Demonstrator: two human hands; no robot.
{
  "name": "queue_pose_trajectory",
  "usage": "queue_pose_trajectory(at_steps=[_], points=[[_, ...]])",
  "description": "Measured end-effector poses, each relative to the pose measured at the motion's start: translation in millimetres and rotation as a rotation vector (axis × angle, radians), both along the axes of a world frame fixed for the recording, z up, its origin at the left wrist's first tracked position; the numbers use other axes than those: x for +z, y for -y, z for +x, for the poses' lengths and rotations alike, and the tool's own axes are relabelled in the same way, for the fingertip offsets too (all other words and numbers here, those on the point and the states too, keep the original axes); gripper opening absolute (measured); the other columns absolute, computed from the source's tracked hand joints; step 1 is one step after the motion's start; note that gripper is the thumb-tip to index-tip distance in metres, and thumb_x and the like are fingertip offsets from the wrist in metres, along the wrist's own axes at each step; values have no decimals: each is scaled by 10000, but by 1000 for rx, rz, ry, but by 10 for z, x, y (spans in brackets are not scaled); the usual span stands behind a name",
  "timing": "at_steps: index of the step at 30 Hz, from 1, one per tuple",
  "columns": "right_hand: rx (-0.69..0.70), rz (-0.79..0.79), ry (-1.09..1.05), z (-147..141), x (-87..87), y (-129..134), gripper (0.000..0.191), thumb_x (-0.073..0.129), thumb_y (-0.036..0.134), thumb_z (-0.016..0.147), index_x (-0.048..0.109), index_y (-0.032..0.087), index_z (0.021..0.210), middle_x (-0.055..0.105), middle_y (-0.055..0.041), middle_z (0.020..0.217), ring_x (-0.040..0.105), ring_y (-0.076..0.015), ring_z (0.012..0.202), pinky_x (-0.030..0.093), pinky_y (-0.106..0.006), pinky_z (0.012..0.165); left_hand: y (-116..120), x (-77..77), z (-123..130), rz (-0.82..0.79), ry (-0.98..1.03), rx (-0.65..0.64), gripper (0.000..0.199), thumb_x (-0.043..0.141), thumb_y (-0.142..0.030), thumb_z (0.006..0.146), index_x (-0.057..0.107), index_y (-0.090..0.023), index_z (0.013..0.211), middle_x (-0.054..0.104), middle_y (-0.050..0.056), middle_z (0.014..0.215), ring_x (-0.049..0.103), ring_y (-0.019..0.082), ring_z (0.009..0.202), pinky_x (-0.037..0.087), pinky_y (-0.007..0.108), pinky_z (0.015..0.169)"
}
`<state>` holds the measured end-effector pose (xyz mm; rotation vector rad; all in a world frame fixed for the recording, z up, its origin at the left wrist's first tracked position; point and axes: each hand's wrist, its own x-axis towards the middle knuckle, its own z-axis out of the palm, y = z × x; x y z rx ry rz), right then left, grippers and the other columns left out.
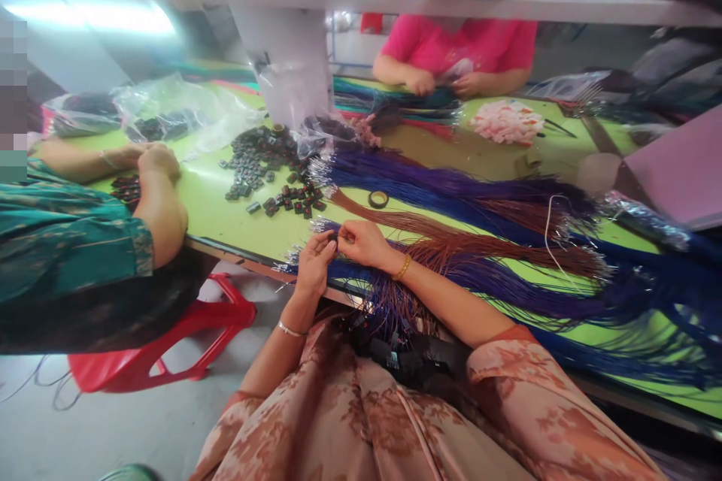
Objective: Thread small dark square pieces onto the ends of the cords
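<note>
Connector (332, 238), dark | pinched between left grip (314, 261) and right grip (364, 244), at fingertips

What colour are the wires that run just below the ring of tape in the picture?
Reddish brown; the wires show best in the head view.

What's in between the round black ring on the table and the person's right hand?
Brown wires! The head view shows the thin bundle running between the black ring and the right hand.
</note>
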<state>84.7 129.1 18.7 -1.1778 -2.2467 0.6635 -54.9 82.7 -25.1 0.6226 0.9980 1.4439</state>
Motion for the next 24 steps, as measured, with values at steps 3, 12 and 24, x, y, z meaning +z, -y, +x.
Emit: queue_pose_trajectory(at_steps=[3,12,24], points=[[60,-19,-31,35,9,-11,123,532,204,792,619,147,725,591,-5,653,453,-107,591,287,-221,575,10,-10,-4,-22,11,-1,338,808,-232,638,673,-161,939,679,13,814,589,73,652,457,204,644],[54,-43,-34,44,-28,-21,114,537,189,788,621,136,734,602,-8,656,460,-103,590,302,-219,585,-3,19,10,-33,-33,22,336,814,-217,617,675,-152,916,671,18,772,579,87,632,463,228,652],[238,-140,184,-121,239,-40,124,547,201,791,656,143,780,675,-32,764,539,-120,662,350,-224,622,872,313,944,1020,-1124,-839,332,468,-258,915,610,-139,1190,667,141,1010,618,217,915,495,341,851]])
